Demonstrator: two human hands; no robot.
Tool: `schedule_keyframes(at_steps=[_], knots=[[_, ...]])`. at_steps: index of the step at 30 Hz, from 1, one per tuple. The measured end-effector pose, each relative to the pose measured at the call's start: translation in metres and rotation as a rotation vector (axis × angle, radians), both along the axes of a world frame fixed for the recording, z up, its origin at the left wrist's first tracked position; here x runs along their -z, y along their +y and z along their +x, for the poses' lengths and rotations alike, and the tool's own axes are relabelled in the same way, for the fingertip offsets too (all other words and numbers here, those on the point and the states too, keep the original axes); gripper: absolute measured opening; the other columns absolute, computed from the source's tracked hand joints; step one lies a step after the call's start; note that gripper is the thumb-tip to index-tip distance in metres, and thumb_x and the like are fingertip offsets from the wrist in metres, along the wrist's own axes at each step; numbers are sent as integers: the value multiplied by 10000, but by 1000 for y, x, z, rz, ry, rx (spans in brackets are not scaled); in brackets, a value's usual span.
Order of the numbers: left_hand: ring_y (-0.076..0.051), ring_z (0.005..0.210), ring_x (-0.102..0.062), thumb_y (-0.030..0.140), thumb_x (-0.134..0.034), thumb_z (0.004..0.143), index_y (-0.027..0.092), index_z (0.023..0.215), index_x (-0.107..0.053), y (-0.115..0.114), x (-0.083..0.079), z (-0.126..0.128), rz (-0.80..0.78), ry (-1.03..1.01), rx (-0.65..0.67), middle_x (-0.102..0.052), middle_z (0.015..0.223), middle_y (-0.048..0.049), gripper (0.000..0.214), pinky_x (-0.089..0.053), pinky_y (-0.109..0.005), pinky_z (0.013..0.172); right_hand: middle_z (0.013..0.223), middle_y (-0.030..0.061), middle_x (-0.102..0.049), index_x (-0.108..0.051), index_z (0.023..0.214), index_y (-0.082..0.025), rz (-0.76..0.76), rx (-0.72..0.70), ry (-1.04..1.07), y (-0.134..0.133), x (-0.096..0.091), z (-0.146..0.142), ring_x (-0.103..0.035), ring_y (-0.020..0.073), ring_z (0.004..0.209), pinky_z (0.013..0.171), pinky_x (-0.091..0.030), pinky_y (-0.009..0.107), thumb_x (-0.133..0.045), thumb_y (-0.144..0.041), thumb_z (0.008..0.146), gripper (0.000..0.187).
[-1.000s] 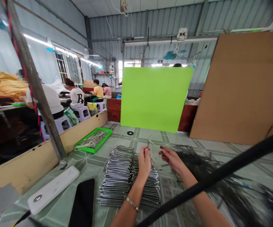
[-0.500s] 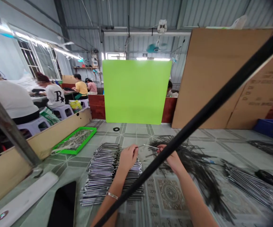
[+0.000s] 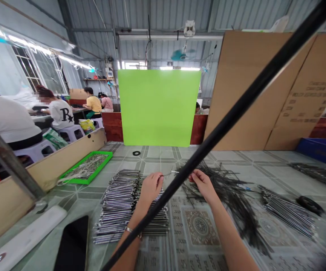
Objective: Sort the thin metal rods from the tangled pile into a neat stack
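My left hand (image 3: pixel 151 189) and my right hand (image 3: pixel 204 185) are raised side by side above the tiled-pattern table top, fingers pinched. A thin metal rod (image 3: pixel 170 174) runs from my left fingertips towards my right, and a black bar (image 3: pixel 208 146) hides its middle, so its link to my right hand is partly unseen. Under my left hand lies a neat stack of steel rods (image 3: pixel 130 210). Beside my right hand spreads a loose heap of dark wires (image 3: pixel 230 199). My left wrist wears a metal bangle (image 3: pixel 129 229).
Further right lie more rods (image 3: pixel 287 212) and a black coil (image 3: pixel 309 205). A black phone (image 3: pixel 74 241), white power bank (image 3: pixel 24 237) and green tray of wires (image 3: pixel 85 167) sit left. Co-workers sit on stools (image 3: pixel 69 132) beyond a wooden board (image 3: pixel 66 160). A green panel (image 3: pixel 158 107) stands ahead.
My head has turned, so the scene has shifted left and levelled, and more of the table shows at the right. My hands stay pinched around the thin rod, and the black bar crosses between them.
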State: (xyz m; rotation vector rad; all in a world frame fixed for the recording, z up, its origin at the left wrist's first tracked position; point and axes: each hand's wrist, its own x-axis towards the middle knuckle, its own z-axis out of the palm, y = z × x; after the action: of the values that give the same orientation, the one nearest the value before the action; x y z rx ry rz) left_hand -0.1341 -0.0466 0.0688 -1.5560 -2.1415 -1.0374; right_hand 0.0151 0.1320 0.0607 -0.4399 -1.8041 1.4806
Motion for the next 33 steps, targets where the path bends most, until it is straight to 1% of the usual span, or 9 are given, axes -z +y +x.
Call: schedule_keyframes(at_steps=[3,8,14,20,28,33], knots=[[-167,811,-558,262,-304,899,186,906,-547,0,0,-1,12,-13,-10,-617,848,-43,254,-429,-287,758,682,20,-580,-593,815,-174,5,-10,-6,-1,-3,1,-550,153,665,681,-471,284,-586,-544,697,389],[-177,827,-559,276,-292,901,191,900,-546,0,-2,0,14,-18,-7,-617,856,-54,268,-419,-288,772,659,14,-573,-598,804,-163,31,-28,-33,-4,-5,1,-528,136,630,630,-446,258,-579,-527,699,380],[-186,840,-559,274,-292,901,190,910,-542,-1,-3,2,16,-17,4,-622,883,-61,265,-408,-282,779,683,16,-586,-600,841,-163,32,-31,-14,0,0,1,-551,144,664,668,-454,270,-568,-488,729,346],[-179,829,-557,279,-288,900,189,923,-534,-1,-2,0,19,-14,9,-620,877,-54,264,-414,-285,773,722,29,-608,-612,880,-165,34,-19,-24,4,5,1,-559,154,681,685,-463,282,-566,-495,734,363],[-180,823,-553,270,-287,904,187,912,-542,-2,-4,2,8,-3,6,-619,867,-55,268,-400,-272,769,757,40,-623,-614,891,-163,31,-35,-29,4,4,2,-564,157,704,700,-463,287,-570,-496,738,369],[-176,837,-551,268,-290,905,193,928,-534,-3,-4,2,-1,1,12,-619,881,-47,257,-398,-266,776,751,32,-625,-616,888,-170,34,-21,-39,7,8,3,-570,158,711,713,-465,289,-580,-474,734,343]])
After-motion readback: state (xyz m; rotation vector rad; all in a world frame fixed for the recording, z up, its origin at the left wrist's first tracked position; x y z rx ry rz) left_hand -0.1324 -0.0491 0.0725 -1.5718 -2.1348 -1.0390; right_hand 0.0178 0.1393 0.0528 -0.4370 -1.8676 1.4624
